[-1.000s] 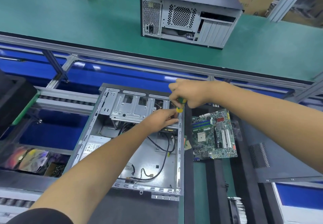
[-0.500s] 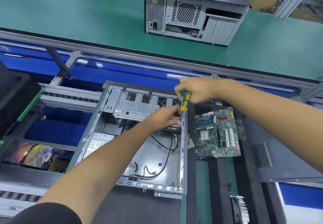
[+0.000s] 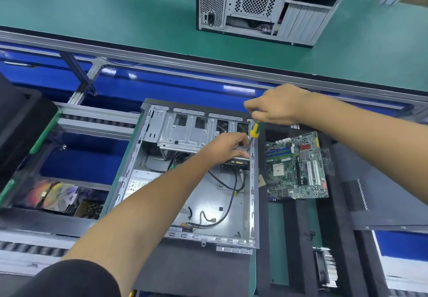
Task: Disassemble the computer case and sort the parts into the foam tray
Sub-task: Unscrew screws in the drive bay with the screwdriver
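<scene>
An open grey computer case (image 3: 203, 208) lies flat before me, with loose black cables and a power supply (image 3: 139, 183) inside. My right hand (image 3: 275, 105) grips a green-and-yellow screwdriver (image 3: 254, 130) upright at the case's far right corner. My left hand (image 3: 225, 147) rests on the metal drive cage (image 3: 185, 134) right beside the screwdriver's tip, fingers curled at the shaft. To the right, a green motherboard (image 3: 296, 167) lies in the black foam tray (image 3: 298, 231).
A second, closed computer case (image 3: 266, 7) stands on the green table at the back. A dark side panel (image 3: 375, 194) lies on the right. A heatsink (image 3: 325, 266) sits in the tray near me. Left, a bin holds discs and screws (image 3: 58, 198).
My view has shifted slightly, so the whole scene sits a little lower and to the right. The screwdriver has tilted and my right hand has turned on its handle. My left hand stays on the drive cage.
</scene>
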`<move>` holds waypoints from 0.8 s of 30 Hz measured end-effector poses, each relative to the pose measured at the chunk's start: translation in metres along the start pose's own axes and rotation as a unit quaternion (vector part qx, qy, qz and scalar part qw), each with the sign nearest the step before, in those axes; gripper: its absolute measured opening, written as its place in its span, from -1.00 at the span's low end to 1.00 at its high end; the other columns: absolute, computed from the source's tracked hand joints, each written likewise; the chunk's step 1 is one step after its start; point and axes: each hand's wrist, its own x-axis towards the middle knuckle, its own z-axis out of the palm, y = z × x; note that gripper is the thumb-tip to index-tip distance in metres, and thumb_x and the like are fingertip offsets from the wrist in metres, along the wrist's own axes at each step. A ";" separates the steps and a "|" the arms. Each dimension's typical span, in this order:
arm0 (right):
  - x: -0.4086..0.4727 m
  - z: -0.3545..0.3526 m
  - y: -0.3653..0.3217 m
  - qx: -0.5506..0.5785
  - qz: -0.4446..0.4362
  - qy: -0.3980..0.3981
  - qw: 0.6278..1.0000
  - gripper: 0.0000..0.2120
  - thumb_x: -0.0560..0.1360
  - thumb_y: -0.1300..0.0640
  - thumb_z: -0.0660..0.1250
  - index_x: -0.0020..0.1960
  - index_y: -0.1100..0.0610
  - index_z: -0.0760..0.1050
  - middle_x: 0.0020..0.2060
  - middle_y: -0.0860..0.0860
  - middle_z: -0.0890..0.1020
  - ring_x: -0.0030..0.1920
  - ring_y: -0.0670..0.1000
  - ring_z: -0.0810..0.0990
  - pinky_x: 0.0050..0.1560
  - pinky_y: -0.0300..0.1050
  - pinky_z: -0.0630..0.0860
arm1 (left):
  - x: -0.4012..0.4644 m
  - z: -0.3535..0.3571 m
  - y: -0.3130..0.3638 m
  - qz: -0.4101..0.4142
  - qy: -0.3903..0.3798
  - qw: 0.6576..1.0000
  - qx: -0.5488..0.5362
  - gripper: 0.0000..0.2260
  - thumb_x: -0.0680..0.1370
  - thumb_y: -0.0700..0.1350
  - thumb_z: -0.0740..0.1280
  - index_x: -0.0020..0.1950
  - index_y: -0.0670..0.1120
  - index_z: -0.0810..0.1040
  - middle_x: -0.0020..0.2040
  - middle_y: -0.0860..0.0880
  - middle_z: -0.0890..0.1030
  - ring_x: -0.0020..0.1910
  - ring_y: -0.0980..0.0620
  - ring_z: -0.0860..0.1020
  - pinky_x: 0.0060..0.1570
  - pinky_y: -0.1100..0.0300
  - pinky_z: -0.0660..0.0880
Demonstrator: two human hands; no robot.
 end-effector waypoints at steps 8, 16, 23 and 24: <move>-0.005 -0.003 -0.012 0.078 0.057 -0.036 0.995 -0.79 0.58 0.00 0.23 0.21 -0.07 0.37 -0.15 -0.02 0.42 -0.10 0.15 0.51 -0.24 0.02 0.32 | 0.000 -0.003 -0.002 0.023 -0.010 1.000 -0.006 -0.72 0.48 0.00 0.57 0.04 -0.11 0.60 -0.32 0.32 0.49 -0.30 0.44 0.43 -0.30 0.47 0.28; -0.009 -0.013 -0.027 0.138 0.108 -0.073 0.982 -0.72 0.48 0.19 0.29 0.12 -0.11 0.39 -0.04 0.01 0.44 -0.11 0.15 0.53 -0.19 0.05 0.40 | 0.002 -0.005 0.000 0.016 -0.042 0.999 0.000 -0.75 0.51 0.05 0.54 0.02 -0.05 0.58 -0.30 0.22 0.42 -0.29 0.43 0.43 -0.33 0.42 0.28; -0.007 -0.005 -0.037 0.064 0.140 -0.048 0.987 -0.96 0.60 0.04 0.15 0.05 -0.07 0.34 -0.20 -0.04 0.46 -0.24 0.07 0.45 -0.30 -0.04 0.24 | 0.005 -0.002 -0.006 0.018 -0.053 0.998 -0.014 -0.78 0.52 0.04 0.52 -0.02 -0.02 0.54 -0.16 0.08 0.57 -0.29 0.21 0.43 -0.28 0.27 0.29; -0.008 -0.005 -0.037 0.093 0.135 -0.049 0.985 -0.86 0.55 0.12 0.23 0.07 -0.07 0.35 -0.13 -0.03 0.44 -0.19 0.10 0.47 -0.29 -0.03 0.27 | 0.004 -0.002 -0.004 0.024 -0.051 0.998 -0.014 -0.77 0.52 0.03 0.52 -0.02 -0.05 0.55 -0.13 0.04 0.59 -0.28 0.17 0.42 -0.26 0.23 0.30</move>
